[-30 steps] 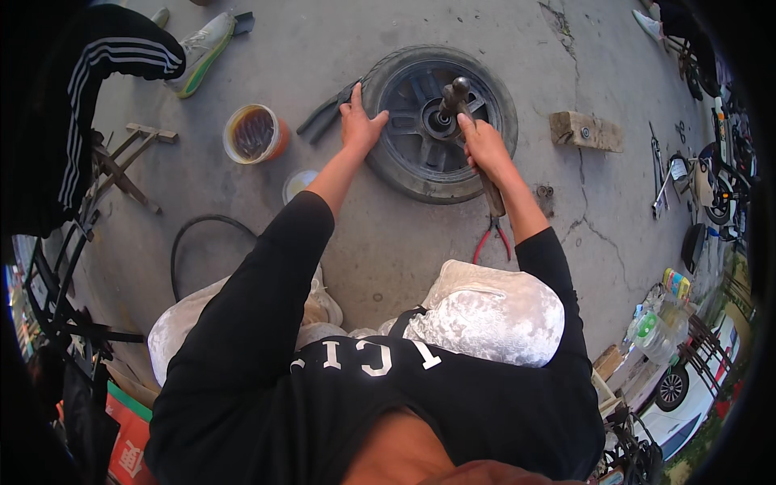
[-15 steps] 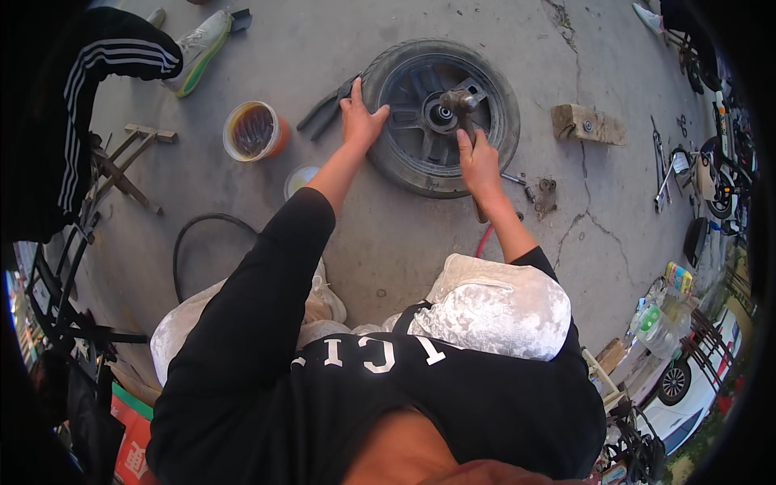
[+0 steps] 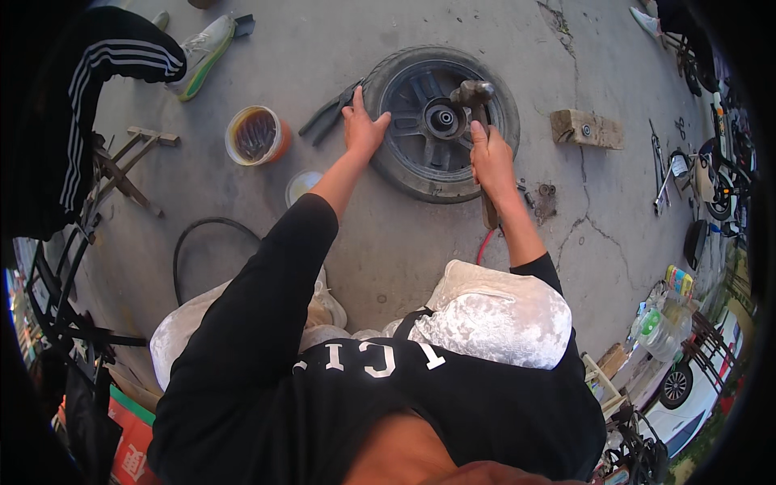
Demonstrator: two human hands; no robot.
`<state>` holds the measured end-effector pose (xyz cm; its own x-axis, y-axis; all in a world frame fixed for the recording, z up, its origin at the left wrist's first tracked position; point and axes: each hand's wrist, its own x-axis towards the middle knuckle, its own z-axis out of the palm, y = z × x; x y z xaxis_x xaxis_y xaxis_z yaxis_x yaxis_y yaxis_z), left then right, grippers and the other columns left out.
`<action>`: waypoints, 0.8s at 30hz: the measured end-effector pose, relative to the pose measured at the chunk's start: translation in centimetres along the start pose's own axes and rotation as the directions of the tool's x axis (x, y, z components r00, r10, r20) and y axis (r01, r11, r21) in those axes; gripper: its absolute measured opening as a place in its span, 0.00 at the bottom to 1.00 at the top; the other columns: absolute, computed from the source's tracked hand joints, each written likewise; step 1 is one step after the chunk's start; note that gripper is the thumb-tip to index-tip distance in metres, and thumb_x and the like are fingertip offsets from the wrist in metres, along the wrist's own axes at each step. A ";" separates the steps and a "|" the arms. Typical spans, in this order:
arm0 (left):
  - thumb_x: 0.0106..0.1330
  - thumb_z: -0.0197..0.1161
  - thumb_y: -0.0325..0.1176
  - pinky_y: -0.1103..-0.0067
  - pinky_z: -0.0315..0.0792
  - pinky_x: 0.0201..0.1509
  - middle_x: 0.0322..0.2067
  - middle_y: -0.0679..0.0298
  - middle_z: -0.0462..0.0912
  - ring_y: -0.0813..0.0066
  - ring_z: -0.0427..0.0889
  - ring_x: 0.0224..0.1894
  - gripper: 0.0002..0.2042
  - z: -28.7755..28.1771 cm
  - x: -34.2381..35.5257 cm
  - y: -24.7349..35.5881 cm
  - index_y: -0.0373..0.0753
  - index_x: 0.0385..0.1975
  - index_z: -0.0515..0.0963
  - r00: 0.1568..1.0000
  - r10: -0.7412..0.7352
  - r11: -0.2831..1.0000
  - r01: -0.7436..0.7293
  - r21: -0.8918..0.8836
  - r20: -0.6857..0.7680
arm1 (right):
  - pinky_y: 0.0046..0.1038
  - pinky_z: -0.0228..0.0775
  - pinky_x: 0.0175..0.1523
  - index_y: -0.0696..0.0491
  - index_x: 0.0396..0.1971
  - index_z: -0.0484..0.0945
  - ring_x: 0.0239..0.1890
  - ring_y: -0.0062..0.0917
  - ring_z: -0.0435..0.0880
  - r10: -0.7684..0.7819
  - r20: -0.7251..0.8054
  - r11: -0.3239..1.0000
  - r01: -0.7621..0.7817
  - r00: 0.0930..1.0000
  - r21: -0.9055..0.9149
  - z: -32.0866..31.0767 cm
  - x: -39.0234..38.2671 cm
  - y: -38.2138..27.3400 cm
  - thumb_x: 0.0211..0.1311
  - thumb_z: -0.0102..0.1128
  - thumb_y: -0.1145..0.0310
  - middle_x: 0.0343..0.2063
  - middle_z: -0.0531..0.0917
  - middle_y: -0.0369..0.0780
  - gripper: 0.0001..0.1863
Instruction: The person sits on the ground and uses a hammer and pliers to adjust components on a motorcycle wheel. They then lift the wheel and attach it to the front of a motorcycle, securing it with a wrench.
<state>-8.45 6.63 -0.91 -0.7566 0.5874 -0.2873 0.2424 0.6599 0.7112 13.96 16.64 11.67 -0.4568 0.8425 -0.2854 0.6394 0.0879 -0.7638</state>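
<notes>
A motor-scooter-type wheel [image 3: 414, 153] with a black tyre lies flat on the concrete, its hub [image 3: 444, 120] facing up with a bearing in the middle. My left hand [image 3: 364, 131] grips the tyre's left edge, thumb on the sidewall and forefinger stretched along the outer side; the other fingers are hidden. In my right hand [image 3: 491, 162] is a hammer [image 3: 474, 94], fingers wrapped round its wooden handle. The hammer's head is over the wheel, just right of the hub. Dark-handled pliers [image 3: 325, 118] lie beside my left hand, against the tyre.
Left of the wheel stand a tub [image 3: 284, 149] of brown liquid and a small dish [image 3: 302, 186]. A wooden block [image 3: 594, 131] lies to the right, with wrenches [image 3: 661, 174] beyond. A black hose [image 3: 179, 255] curves at left. Another person's shoe [image 3: 202, 61] is at upper left.
The hammer's head has moved up and right from over the hub, so the bearing now shows. My right hand has shifted right with it; my left hand stays on the tyre.
</notes>
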 end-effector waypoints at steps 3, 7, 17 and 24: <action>0.55 0.72 0.47 0.63 0.68 0.63 0.58 0.45 0.65 0.46 0.72 0.60 0.48 0.6 -1.3 0.3 0.51 0.74 0.49 0.999 -0.021 1.000 0.021 -0.006 0.046 | 0.34 0.73 0.22 0.63 0.30 0.72 0.17 0.28 0.79 -0.087 -0.091 0.958 0.058 0.992 -0.282 2.7 1.2 6.9 0.74 0.44 0.43 0.16 0.76 0.43 0.32; 0.56 0.71 0.48 0.63 0.68 0.63 0.58 0.45 0.65 0.46 0.72 0.60 0.48 -0.2 -0.9 0.0 0.52 0.74 0.49 0.998 -0.044 0.998 0.042 0.050 0.036 | 0.46 0.74 0.37 0.65 0.32 0.72 0.28 0.53 0.83 0.265 0.163 0.963 -0.268 0.950 -0.004 -0.9 2.6 -2.2 0.73 0.45 0.44 0.24 0.81 0.57 0.32; 0.55 0.71 0.47 0.63 0.68 0.62 0.56 0.47 0.66 0.47 0.72 0.57 0.48 0.0 -0.6 0.0 0.52 0.74 0.49 1.000 0.006 0.999 -0.006 0.048 -0.006 | 0.43 0.74 0.30 0.65 0.38 0.74 0.24 0.46 0.83 -0.018 0.053 0.998 0.021 0.998 -0.052 1.5 1.4 -0.8 0.74 0.46 0.46 0.23 0.82 0.55 0.31; 0.55 0.71 0.47 0.62 0.69 0.61 0.55 0.46 0.67 0.46 0.72 0.57 0.48 0.0 -1.4 -0.1 0.51 0.74 0.49 0.999 -0.048 0.998 0.047 0.046 0.018 | 0.45 0.72 0.32 0.64 0.36 0.73 0.27 0.52 0.82 0.154 0.148 0.987 -0.145 0.977 -0.073 1.0 0.3 -2.5 0.74 0.47 0.46 0.22 0.81 0.55 0.29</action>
<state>-7.45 5.75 -0.54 -0.7563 0.5634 -0.3326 0.2341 0.7078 0.6665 11.62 16.14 12.94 -0.4387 0.7582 -0.4823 0.7424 0.0034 -0.6700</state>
